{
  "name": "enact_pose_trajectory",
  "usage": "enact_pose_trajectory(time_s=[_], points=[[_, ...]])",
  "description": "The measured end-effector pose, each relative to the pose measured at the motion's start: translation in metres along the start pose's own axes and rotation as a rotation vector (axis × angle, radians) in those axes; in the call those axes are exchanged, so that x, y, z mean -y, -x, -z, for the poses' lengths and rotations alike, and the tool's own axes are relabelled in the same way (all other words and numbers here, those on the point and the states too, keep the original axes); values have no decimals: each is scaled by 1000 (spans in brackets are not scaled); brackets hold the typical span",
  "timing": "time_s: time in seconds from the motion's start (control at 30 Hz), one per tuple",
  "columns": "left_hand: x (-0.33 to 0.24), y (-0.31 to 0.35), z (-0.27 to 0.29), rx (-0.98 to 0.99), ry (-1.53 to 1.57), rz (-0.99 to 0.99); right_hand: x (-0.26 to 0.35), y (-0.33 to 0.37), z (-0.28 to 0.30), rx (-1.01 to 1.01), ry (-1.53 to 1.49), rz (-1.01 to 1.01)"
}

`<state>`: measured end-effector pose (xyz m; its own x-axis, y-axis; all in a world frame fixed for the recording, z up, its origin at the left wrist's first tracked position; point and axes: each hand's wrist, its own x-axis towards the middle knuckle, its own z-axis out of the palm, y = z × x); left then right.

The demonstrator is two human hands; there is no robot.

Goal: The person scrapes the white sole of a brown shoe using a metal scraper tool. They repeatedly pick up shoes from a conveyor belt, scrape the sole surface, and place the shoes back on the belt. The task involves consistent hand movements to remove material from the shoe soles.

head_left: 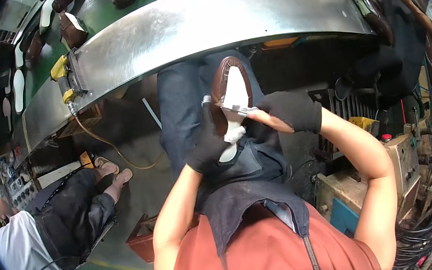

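The left hand [210,147] grips a brown shoe [217,92], its white sole [234,89] facing up, above the person's lap [182,104]. The right hand [293,112] pinches a slim metallic tool [239,109] (exact kind unclear) at that sole, just beside the metal desk [212,19].

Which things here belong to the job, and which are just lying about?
Apparently in the job:
Brown shoe, white sole up, gripped by the left hand
Thin grey piece at the right hand, too small to identify

Apparently just lying about:
Yellow tool on the metal bench
Other shoes beyond it
Reddish box, lower left
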<state>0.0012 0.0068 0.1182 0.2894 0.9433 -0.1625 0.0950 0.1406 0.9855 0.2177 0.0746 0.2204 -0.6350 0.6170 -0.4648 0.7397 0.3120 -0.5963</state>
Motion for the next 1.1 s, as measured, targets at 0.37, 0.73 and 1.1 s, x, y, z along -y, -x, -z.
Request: enact_pose_trajectory(time_s=[0.37,0.73,1.1], points=[[12,-15,37,20,929,425,-57,-44,-53,-413,186,227],[29,-31,6,-296,-182,-5,-19,15,25,35,197,35],[2,-32,28,-139,627,420,-21,23,-75,-232,-149,-6]])
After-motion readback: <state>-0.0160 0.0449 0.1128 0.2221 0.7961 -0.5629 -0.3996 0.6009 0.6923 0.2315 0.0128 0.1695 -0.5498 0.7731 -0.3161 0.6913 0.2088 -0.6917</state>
